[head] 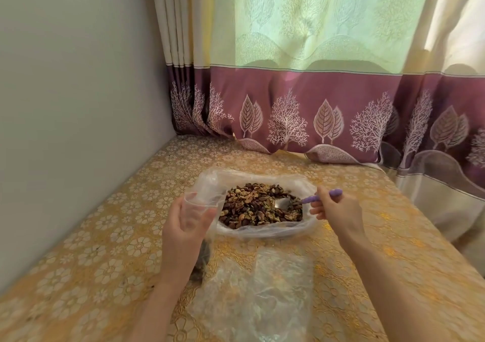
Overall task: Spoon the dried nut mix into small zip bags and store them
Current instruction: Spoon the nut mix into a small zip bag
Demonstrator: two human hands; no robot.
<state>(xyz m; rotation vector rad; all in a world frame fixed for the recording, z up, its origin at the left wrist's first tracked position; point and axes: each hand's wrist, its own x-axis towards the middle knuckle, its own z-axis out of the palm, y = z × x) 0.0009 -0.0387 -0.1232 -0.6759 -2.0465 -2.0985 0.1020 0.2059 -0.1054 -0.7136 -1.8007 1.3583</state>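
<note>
A heap of brown dried nut mix (258, 205) lies in a wide clear plastic bag (265, 230) on the table. My right hand (334, 208) pinches the purple handle of a spoon (319, 197), and its metal bowl rests in the nuts at the right side of the heap. My left hand (183, 223) holds a small clear zip bag (200, 205) upright with its mouth open, just left of the nut bag. Some dark nuts show at the bottom of the small bag below my palm.
The table carries a yellow floral cover (105, 236). A crumpled pile of clear plastic bags (265, 289) lies near the front edge between my arms. A wall stands on the left, and a purple patterned curtain (315, 116) hangs behind the table.
</note>
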